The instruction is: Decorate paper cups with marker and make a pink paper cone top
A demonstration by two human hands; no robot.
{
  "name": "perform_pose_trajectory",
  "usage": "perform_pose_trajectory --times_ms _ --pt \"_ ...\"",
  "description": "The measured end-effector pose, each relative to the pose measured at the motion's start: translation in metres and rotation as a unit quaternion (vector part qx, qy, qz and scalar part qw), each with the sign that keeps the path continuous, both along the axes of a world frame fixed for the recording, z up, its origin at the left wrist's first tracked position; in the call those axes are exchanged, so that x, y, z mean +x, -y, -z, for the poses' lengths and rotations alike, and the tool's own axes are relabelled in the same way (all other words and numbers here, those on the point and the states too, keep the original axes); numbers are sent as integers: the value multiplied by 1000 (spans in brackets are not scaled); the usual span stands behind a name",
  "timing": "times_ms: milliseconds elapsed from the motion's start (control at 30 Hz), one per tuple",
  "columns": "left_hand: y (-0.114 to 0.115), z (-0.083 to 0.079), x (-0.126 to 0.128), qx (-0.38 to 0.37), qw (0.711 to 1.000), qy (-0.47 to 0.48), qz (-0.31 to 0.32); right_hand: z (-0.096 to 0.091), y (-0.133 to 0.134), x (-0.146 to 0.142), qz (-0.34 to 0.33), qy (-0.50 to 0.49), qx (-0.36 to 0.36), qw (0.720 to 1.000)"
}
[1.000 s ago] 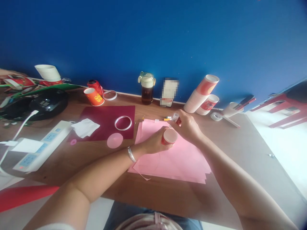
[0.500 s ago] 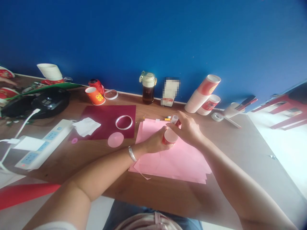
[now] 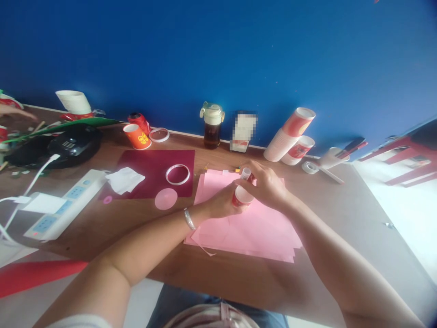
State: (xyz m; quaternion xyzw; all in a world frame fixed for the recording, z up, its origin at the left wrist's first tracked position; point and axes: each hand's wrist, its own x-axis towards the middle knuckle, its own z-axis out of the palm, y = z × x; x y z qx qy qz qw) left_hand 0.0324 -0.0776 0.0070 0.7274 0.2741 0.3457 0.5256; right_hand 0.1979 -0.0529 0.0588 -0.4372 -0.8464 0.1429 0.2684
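Hands meet just above the pink paper stack [image 3: 259, 228] in the head view. The left hand [image 3: 221, 203] is closed around a small red cup [image 3: 243, 196], tipped so its round end faces the right hand [image 3: 270, 184]. That hand pinches a small white tube [image 3: 246, 172] just beside the cup's rim, apparently so the two can be worked together.

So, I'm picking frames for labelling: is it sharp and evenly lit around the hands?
Head view: soft throughout, the small cup in the left hand and white tube in the right hand smeared; floor at right blown out; pixelated patch by the wall.
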Motion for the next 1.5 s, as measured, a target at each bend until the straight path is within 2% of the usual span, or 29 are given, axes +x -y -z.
perform_pose_trajectory --times_ms 200,367,567,900,1067,1300,1500 --pt "3 -1 -1 -32 999 5 -5 0 -6 -9 10 2 -5 1000" --pt "2 -1 0 -31 999 -12 -7 -6 -1 -3 17 -53 -30 998" --pt "0 -2 0 -17 1000 12 15 -2 7 2 -29 -30 -47 998" --pt "-1 7 -1 -2 1000 2 -3 -2 2 -10 -43 -11 -39 998" --pt "-2 9 -2 -14 1000 -9 13 1 2 -12 -45 -39 -47 997" --pt "0 3 -1 -20 1000 -10 6 -8 10 3 -23 -138 -77 987" --pt "-2 6 -1 7 1000 -22 6 -6 27 12 -49 -89 -93 990"
